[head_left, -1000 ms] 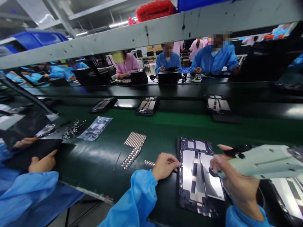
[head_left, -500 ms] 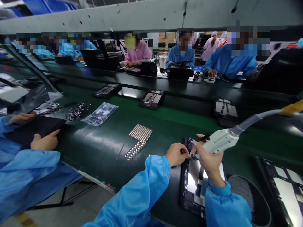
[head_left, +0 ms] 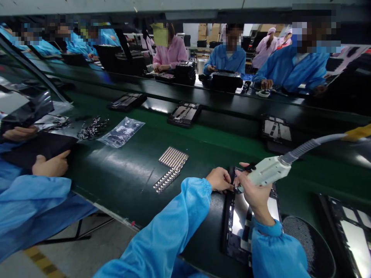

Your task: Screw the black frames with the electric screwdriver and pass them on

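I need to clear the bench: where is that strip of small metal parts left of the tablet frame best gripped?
Take the lower metal strip across its narrow width, near the close end, coming from above. It lies flat and long on the green belt, apart from the left hand.

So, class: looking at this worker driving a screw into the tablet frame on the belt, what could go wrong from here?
1. The left hand pinches right beside the tip of the electric screwdriver held in the right hand; a slip could catch the fingertips.
2. The tablet frame lies loose on the belt, steadied only by hand, so it could shift off line.
3. The screwdriver's hose trails sideways and might tug the tool.
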`<action>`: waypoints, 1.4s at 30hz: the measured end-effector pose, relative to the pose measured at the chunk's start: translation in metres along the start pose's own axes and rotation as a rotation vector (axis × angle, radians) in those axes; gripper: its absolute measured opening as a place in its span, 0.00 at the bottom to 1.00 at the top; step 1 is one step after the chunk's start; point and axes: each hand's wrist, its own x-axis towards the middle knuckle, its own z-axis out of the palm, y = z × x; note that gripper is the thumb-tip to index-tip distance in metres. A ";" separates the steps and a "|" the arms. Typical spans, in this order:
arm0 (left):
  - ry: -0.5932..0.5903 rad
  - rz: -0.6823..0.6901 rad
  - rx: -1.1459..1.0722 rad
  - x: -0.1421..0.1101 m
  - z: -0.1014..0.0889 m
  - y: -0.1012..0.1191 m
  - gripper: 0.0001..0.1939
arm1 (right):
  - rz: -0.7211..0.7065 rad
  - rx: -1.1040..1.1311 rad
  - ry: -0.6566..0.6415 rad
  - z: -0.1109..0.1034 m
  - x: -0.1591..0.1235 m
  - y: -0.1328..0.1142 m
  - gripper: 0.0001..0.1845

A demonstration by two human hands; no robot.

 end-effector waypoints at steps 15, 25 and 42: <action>0.264 0.187 0.565 -0.099 -0.101 -0.013 0.08 | 0.005 -0.087 -0.004 0.011 -0.010 -0.002 0.15; 0.264 0.164 0.689 -0.085 -0.046 -0.033 0.13 | -0.031 -0.175 0.122 -0.103 -0.018 -0.060 0.17; 0.485 0.709 0.811 -0.103 -0.036 -0.060 0.11 | 0.044 -0.016 0.338 -0.139 -0.040 0.000 0.17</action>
